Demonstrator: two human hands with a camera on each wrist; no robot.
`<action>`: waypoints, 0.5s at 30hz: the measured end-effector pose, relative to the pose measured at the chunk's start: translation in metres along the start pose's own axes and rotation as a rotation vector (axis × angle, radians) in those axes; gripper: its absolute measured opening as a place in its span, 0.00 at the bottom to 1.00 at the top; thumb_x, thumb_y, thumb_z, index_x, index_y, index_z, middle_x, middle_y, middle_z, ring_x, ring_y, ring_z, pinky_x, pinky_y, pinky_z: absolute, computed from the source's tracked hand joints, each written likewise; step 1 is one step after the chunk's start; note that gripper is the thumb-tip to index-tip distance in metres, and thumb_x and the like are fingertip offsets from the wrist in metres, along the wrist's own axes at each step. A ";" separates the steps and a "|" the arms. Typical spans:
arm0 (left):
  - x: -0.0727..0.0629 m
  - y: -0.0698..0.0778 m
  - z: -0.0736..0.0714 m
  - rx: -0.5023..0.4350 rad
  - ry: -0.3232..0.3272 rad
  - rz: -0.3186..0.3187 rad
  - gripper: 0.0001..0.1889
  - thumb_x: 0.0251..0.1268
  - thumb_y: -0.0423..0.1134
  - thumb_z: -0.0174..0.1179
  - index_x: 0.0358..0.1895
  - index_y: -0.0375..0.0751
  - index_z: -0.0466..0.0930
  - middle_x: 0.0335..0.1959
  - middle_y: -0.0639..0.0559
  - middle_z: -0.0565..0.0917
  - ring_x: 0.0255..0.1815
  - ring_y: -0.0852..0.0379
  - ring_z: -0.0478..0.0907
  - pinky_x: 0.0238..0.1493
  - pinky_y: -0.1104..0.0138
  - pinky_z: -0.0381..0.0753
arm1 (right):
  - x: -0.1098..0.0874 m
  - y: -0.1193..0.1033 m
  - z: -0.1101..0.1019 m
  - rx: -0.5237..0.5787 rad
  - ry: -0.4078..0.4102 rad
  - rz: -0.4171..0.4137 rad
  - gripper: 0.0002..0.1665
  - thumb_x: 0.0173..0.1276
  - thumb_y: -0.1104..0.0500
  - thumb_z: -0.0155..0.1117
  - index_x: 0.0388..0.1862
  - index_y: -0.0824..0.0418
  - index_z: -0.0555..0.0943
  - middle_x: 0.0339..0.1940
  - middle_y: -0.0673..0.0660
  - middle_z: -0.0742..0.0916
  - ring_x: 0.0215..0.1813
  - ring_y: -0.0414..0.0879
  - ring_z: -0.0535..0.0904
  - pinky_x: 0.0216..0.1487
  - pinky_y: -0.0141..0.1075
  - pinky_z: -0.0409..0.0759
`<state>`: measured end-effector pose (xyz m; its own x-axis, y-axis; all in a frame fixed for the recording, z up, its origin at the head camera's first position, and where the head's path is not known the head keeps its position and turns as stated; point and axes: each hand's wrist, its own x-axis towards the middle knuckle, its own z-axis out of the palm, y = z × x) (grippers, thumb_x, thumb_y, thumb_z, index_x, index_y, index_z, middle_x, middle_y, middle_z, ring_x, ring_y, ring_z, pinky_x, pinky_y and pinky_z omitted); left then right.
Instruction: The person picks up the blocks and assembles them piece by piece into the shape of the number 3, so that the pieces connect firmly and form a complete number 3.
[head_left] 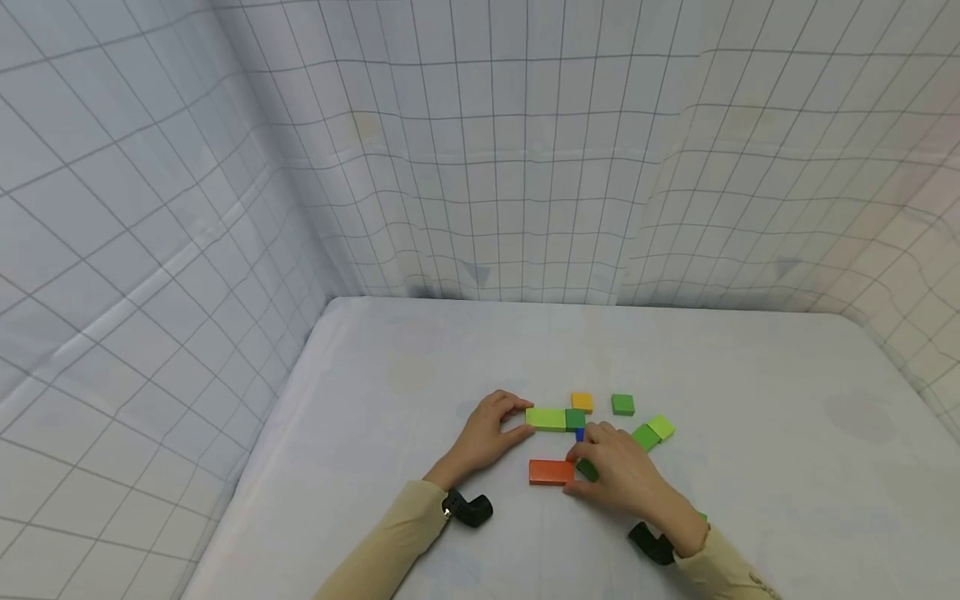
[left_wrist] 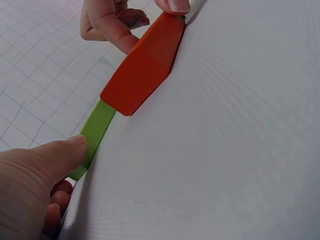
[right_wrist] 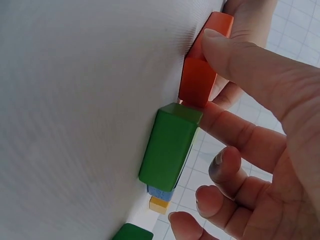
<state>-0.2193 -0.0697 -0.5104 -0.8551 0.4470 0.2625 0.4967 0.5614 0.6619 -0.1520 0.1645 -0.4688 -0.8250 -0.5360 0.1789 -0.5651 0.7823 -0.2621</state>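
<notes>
My left hand [head_left: 483, 429] pinches the left end of a long lime-green block [head_left: 545, 419] between thumb and fingers; its thumb lies along the block [left_wrist: 97, 127] in the left wrist view. A small dark green block [head_left: 575, 420] stands against that block's right end. With thumb and index finger, my right hand [head_left: 618, 471] holds the right end of an orange-red block [head_left: 550, 472] lying nearer to me. Its other fingers are bent and free. A green block [right_wrist: 170, 145] sits beside the orange-red one, partly hidden under the hand in the head view.
Behind the dark green block is a yellow block [head_left: 582, 402]; part of a blue block [head_left: 580, 435] shows before it. A green block [head_left: 622, 405] lies farther right. Beyond my right hand, a green block [head_left: 645, 437] touches a lime block [head_left: 662, 427]. Gridded white cloth [head_left: 510, 167] surrounds the table.
</notes>
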 end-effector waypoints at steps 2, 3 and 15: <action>0.000 0.000 0.000 0.000 -0.001 -0.001 0.18 0.61 0.46 0.65 0.54 0.47 0.80 0.46 0.56 0.76 0.42 0.61 0.71 0.44 0.67 0.72 | 0.000 0.000 0.000 -0.001 0.001 -0.001 0.20 0.45 0.41 0.78 0.32 0.52 0.86 0.24 0.42 0.65 0.28 0.39 0.60 0.29 0.32 0.59; 0.000 0.000 0.000 0.000 -0.001 0.000 0.18 0.61 0.46 0.65 0.54 0.47 0.80 0.46 0.56 0.76 0.42 0.61 0.71 0.44 0.67 0.72 | 0.000 0.000 0.000 -0.001 0.000 -0.001 0.20 0.45 0.41 0.78 0.32 0.52 0.86 0.24 0.42 0.65 0.28 0.39 0.60 0.29 0.32 0.59; 0.000 0.001 -0.001 0.001 0.000 0.012 0.18 0.61 0.46 0.65 0.54 0.47 0.80 0.45 0.56 0.76 0.41 0.61 0.71 0.44 0.67 0.72 | -0.001 0.000 -0.003 0.013 -0.018 -0.025 0.20 0.46 0.41 0.77 0.33 0.52 0.86 0.25 0.42 0.65 0.29 0.39 0.60 0.30 0.32 0.59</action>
<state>-0.2195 -0.0697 -0.5096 -0.8489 0.4540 0.2706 0.5074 0.5566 0.6578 -0.1513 0.1661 -0.4665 -0.8107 -0.5609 0.1679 -0.5850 0.7648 -0.2698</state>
